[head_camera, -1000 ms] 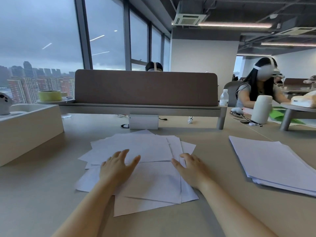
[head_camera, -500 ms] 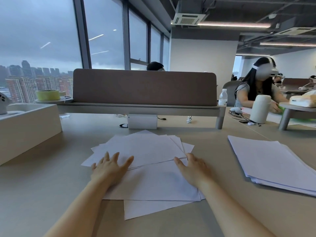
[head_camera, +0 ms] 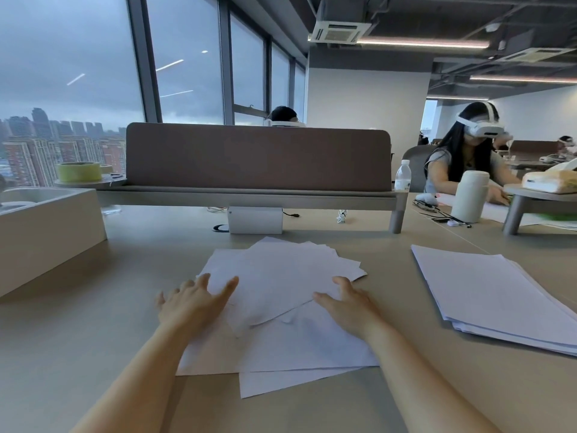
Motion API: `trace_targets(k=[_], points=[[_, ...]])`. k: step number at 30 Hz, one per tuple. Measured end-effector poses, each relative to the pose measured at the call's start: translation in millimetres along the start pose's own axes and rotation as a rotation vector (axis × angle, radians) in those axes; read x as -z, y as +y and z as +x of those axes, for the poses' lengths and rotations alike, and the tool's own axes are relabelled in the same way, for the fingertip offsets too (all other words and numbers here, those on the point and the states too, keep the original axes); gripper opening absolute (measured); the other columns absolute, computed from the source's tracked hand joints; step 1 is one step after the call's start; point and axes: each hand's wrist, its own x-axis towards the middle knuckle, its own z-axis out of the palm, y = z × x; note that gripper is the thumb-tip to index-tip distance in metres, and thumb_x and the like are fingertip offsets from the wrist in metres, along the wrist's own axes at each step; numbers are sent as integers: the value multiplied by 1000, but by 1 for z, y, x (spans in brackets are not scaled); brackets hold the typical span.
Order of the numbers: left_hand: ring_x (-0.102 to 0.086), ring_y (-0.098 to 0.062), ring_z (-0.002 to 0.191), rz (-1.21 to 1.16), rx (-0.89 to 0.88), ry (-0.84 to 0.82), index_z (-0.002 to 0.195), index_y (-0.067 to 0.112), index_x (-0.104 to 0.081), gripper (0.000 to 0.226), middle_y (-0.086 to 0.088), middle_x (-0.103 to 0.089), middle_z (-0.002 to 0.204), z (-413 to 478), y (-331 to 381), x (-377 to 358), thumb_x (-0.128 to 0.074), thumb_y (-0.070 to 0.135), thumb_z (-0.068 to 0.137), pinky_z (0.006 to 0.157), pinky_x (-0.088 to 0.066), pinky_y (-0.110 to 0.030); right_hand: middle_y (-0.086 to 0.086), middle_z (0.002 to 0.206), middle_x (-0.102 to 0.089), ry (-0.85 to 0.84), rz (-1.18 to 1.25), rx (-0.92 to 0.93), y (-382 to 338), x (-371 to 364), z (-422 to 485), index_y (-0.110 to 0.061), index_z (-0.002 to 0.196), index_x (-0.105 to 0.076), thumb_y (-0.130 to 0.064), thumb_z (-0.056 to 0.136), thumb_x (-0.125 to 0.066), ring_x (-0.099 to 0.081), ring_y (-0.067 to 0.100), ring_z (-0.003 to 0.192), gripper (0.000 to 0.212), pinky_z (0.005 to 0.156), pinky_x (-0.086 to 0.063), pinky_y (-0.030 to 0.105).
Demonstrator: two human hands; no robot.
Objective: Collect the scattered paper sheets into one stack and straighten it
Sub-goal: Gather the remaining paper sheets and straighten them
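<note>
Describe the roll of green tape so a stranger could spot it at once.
Start at the long brown divider panel across the far side of the desk and follow it to its left end, by the window. There a small raised shelf carries the tape roll, lying flat. Its yellow-green colour stands out from the beige and grey around it.

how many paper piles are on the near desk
2: a fanned pile mid-desk, touched by left hand and right hand; a neater stack to its right. More may be hidden.
</note>
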Motion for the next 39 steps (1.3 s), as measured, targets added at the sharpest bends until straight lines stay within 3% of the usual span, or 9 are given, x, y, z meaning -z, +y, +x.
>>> trace_targets(k=[4,9,15,18,22,27,32,36,39], points=[[-39,-22,133,-27,27,145,132,31,-48,79,0,-51,139,-1,4,6,-18,80,78,112,-18,-41,3,149,-38,43,165,-19,-2,2,3,-24,146,-26,-65,82,-47,-35,24,136,79,109,-35,40],[-5,-26,148,5,-77,-135,150,32,-16,88,0,-12,161,-1,7,-4,-17,82,78,118,5,-51,6,142,-44,17,142,-50,2,4,6,-25,147,-24,-67,84,-40,-41,25,129,77,103,-39,37],[-45,-28,121,-36,-98,-64,104,31,-54,59,-6,-49,130,-7,13,2,-38,79,75,107,-27,-41,-9,158,-19,-37,-230,27,3,-5,8,-45,140,-31,-76,78,-33,-8,28,147,69,118,-13,43],[-47,-26,120,-135,-73,-39,110,22,-51,66,-5,-54,127,-6,13,2,-42,77,76,102,-33,-38,-19,147,-34,-63,-291,122,4,-4,8,-47,129,-42,-74,71,-41,-19,25,143,63,116,-18,40],[-43,-26,129,-195,-74,-13,132,25,-39,76,-4,-50,138,-6,17,3,-45,76,76,106,-31,-38,-15,134,-46,-151,-57,116,7,7,7,-49,111,-53,-46,73,-59,-32,16,132,39,109,-34,35],[-37,-31,133,-197,8,-7,139,29,-38,80,-7,-42,143,-5,13,5,-47,75,74,108,-31,-41,-3,139,-42,85,150,68,1,17,3,-17,132,-47,-44,83,-63,-43,17,127,57,97,-39,29],[-27,-30,139,-147,-38,-102,147,25,-23,89,-4,-43,147,-7,19,5,-47,73,77,107,-32,-38,-9,84,-54,6,790,-19,-12,38,-10,-15,108,-58,-51,89,-51,-49,13,83,41,92,-35,33],[-25,-31,140,-117,-51,-110,149,24,-22,91,-4,-38,150,-8,23,5,-47,72,77,110,-29,-38,-3,96,-58,-5,1148,-147,-11,47,-12,-18,93,-58,-50,92,-47,-56,19,94,34,92,-39,40],[-32,-32,136,-150,-19,-101,145,21,-31,89,-7,-41,146,-4,22,4,-51,72,75,109,-31,-39,8,136,-45,24,1298,-251,-5,47,-5,-16,130,-47,-58,86,-52,-41,32,129,62,92,-38,48]])
